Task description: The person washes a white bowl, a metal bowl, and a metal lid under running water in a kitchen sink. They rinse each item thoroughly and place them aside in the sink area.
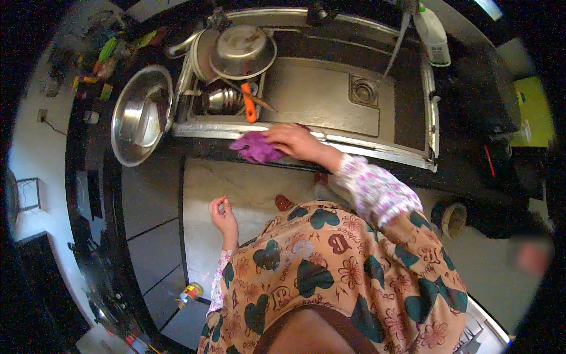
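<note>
My right hand [298,143] presses a crumpled purple cloth [257,147] onto the front ledge of a metal sink [377,144], its fingers closed over the cloth's right part. The cloth hangs partly over the dark counter edge. My left hand [223,217] is held apart from the counter, low and over the floor, with its fingers curled in and nothing visible in them. Just beyond the cloth, an orange-handled utensil [249,105] sticks out over the sink from a stack of metal dishes.
An upturned metal pan [243,52] tops the dishes at the sink's left. Beside the sink leans a large steel basin [142,116]. Water runs from above near the drain [363,91]. A white bottle [433,36] stands at the back right. A bucket [453,219] sits lower right.
</note>
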`<state>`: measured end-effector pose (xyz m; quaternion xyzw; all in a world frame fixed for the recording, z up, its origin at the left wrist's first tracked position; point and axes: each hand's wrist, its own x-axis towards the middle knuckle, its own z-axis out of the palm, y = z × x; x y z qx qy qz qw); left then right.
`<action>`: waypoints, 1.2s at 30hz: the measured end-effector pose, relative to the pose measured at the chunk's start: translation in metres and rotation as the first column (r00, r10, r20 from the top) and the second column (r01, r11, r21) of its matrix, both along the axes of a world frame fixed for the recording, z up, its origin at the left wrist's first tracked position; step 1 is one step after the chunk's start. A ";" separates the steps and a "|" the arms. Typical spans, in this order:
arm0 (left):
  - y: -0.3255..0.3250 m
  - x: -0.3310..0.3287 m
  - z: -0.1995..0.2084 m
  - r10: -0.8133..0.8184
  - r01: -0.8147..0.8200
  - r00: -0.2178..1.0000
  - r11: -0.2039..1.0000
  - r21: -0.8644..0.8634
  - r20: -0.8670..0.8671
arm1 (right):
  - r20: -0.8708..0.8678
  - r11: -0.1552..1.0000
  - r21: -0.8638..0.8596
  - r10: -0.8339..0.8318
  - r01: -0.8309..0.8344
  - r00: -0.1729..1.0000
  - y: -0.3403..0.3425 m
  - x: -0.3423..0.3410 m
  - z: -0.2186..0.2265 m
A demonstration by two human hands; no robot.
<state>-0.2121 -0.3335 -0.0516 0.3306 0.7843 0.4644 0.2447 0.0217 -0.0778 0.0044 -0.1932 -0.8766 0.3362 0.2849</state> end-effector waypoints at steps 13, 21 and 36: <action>0.249 0.119 0.141 -0.325 0.465 0.854 0.828 0.314 -0.407 | 0.037 0.484 -0.365 -0.846 0.795 0.532 0.149 0.224 0.064; 0.396 0.186 0.172 -0.536 0.690 0.705 0.670 0.273 -0.465 | 0.111 0.291 -0.660 -0.874 0.693 0.472 0.233 0.252 0.053; 0.502 0.332 0.081 -0.791 0.755 0.610 0.564 0.335 -0.045 | -0.051 0.215 -0.915 -0.901 0.341 0.431 0.208 0.246 0.065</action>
